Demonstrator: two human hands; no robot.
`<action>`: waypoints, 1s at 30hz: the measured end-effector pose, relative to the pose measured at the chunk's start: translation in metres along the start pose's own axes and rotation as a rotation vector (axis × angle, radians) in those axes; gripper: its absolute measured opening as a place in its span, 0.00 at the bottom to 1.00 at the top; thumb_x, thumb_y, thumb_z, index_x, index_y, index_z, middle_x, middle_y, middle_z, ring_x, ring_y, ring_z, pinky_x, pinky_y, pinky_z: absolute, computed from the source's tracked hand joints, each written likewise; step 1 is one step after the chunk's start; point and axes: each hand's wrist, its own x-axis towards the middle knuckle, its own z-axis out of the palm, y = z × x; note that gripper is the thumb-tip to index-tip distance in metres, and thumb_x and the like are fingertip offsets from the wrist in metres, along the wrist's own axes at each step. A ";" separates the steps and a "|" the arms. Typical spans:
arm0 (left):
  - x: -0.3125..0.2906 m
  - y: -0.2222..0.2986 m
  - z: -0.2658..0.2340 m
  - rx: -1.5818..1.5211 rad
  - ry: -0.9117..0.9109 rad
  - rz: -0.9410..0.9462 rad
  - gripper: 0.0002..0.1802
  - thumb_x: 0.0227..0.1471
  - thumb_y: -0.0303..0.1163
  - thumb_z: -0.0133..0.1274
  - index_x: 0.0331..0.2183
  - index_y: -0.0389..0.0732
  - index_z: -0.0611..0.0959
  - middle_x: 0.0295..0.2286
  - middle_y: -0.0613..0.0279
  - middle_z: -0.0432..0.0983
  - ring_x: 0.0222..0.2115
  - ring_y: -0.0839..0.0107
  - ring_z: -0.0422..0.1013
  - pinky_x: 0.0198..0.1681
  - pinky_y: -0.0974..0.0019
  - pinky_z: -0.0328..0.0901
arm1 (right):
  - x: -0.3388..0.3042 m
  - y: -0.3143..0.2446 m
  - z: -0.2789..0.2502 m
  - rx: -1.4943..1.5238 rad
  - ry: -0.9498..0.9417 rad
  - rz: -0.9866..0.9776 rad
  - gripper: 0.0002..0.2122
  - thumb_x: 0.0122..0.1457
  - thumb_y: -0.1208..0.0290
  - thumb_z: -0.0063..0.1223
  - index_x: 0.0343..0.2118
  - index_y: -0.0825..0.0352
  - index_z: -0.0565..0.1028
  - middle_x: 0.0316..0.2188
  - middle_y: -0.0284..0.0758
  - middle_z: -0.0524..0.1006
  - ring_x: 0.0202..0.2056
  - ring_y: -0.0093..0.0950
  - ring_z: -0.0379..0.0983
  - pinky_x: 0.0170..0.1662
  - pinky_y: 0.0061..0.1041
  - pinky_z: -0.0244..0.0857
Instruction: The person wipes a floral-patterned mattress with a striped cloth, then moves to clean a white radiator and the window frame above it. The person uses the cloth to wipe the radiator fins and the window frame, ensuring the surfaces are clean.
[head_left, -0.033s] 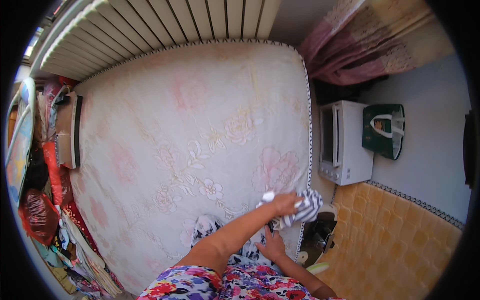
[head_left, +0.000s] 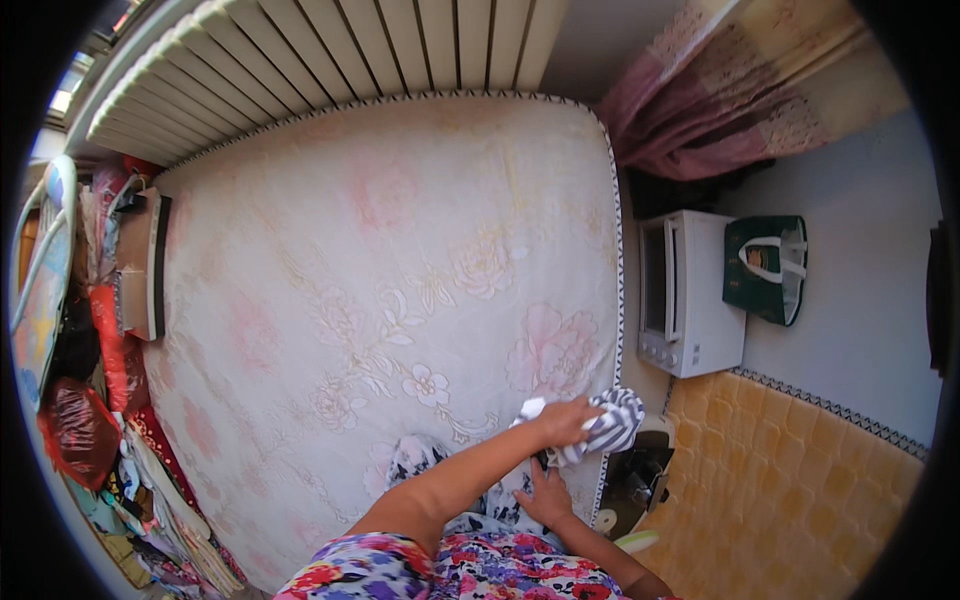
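My left hand (head_left: 568, 422) reaches across to the right, its fingers closed on a bunched grey-and-white striped cloth (head_left: 617, 420). A white part (head_left: 530, 408) shows on the other side of this hand; I cannot tell whether it belongs to the cloth. The bundle lies at the right edge of the bed-like surface, which has a pale floral cover (head_left: 300, 260). Just below, my right hand (head_left: 547, 497) rests with fingers apart against my black-and-white patterned trousers (head_left: 505, 500). It holds nothing that I can see.
At right stand a white countertop oven (head_left: 705, 290) and a green bag (head_left: 765, 270), above yellow quilted padding (head_left: 770, 470). A curtain (head_left: 690, 110) hangs at the far right. Cream slats (head_left: 400, 45) line the far edge. Bags (head_left: 80, 430) and folded fabrics crowd the left.
The whole view has shifted slightly, so the surroundings sit a little lower. My left hand keeps its hold on the striped cloth, and my right hand stays by the trousers.
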 end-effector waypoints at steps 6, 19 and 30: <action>-0.185 -0.030 -0.114 -0.590 0.489 -0.422 0.20 0.43 0.27 0.54 0.43 0.38 0.77 0.36 0.64 0.74 0.37 0.74 0.69 0.43 0.69 0.65 | -0.018 0.002 -0.008 0.015 -0.057 0.025 0.38 0.53 0.46 0.47 0.63 0.59 0.51 0.59 0.50 0.56 0.56 0.48 0.59 0.55 0.41 0.57; -0.430 -0.041 -0.176 -0.991 1.503 -0.407 0.24 0.39 0.20 0.51 0.44 0.35 0.74 0.36 0.61 0.76 0.36 0.69 0.72 0.43 0.67 0.65 | -0.007 -0.058 -0.088 0.091 0.132 -0.033 0.29 0.55 0.50 0.45 0.53 0.68 0.66 0.49 0.51 0.70 0.51 0.45 0.66 0.54 0.35 0.60; -0.403 0.005 -0.157 -1.011 1.627 -0.429 0.22 0.38 0.20 0.53 0.41 0.37 0.76 0.34 0.63 0.76 0.33 0.70 0.72 0.40 0.68 0.66 | 0.015 -0.069 -0.204 -0.191 0.150 -0.177 0.23 0.54 0.54 0.45 0.49 0.63 0.70 0.49 0.46 0.71 0.52 0.44 0.66 0.54 0.38 0.60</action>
